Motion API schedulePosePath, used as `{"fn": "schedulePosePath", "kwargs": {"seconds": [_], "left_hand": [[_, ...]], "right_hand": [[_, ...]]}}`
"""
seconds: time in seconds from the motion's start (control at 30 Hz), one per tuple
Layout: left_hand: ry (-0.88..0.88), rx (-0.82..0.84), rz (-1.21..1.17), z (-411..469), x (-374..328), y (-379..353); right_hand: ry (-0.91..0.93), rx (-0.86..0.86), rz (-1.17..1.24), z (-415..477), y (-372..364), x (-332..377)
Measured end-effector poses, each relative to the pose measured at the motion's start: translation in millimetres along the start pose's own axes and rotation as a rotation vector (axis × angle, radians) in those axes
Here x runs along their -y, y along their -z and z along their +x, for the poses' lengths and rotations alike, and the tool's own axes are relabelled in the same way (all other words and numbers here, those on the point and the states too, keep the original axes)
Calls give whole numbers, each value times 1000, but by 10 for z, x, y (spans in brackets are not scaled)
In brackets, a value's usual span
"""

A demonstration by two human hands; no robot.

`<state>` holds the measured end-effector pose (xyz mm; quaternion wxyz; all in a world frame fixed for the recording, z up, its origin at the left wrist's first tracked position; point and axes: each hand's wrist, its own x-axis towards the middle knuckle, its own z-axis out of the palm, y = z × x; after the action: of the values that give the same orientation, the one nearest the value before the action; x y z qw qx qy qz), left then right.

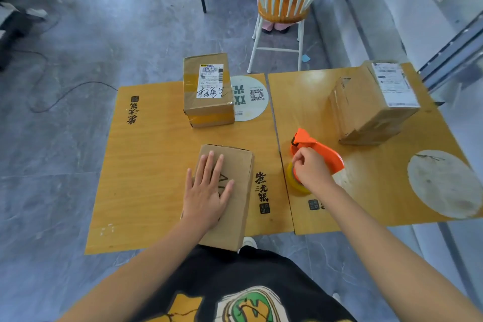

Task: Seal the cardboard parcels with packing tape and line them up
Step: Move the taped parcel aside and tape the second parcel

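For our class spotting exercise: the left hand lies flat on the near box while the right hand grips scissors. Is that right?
Not quite. The right hand grips an orange tape dispenser, not scissors, as the head view shows. The rest holds: the left hand lies flat on the near box.

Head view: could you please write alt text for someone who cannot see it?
A person's left hand presses on a cardboard box at the near edge of the table while the right hand grips an orange tape dispenser. Two labelled parcels stand farther back.
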<state>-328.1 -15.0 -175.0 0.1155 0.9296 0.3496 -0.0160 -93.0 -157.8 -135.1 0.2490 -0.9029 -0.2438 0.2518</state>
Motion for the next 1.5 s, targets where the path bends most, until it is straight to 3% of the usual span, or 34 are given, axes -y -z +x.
{"fn": "schedulePosePath", "kwargs": {"seconds": [0.1,0.3,0.47,0.63,0.73,0.9,1.07,1.2,1.27,1.33,1.4,1.5], "left_hand": [[59,-32,-25,53,-65,-12],[160,10,-76,128,-112,53],[-5,167,-239,64,115,262],[-345,349,-192,-148,347,538],[-425,406,-82,-284,393,473],[-404,367,-23,-304,364,407],[-215,242,-31,-234,192,316],[-145,177,13,-120,92,346],[-56,122,-157,-27,16,458],[2,91,-498,86,-83,617],[-90,35,-609,199,-184,766],[-267,-88,-539,375,-278,828]], "right_hand": [[31,18,-168,-70,22,-108],[169,177,-728,-115,-227,-405],[240,68,-737,-62,-307,-517],[257,19,-602,-61,-312,-492],[245,-21,-475,-55,-277,-378],[165,-43,-89,-98,-210,-151],[129,73,284,-176,-95,66],[194,121,369,-255,55,153],[228,133,391,-294,117,209],[266,157,423,-345,161,285],[293,182,454,-396,183,364],[324,233,459,-468,184,457]]}}
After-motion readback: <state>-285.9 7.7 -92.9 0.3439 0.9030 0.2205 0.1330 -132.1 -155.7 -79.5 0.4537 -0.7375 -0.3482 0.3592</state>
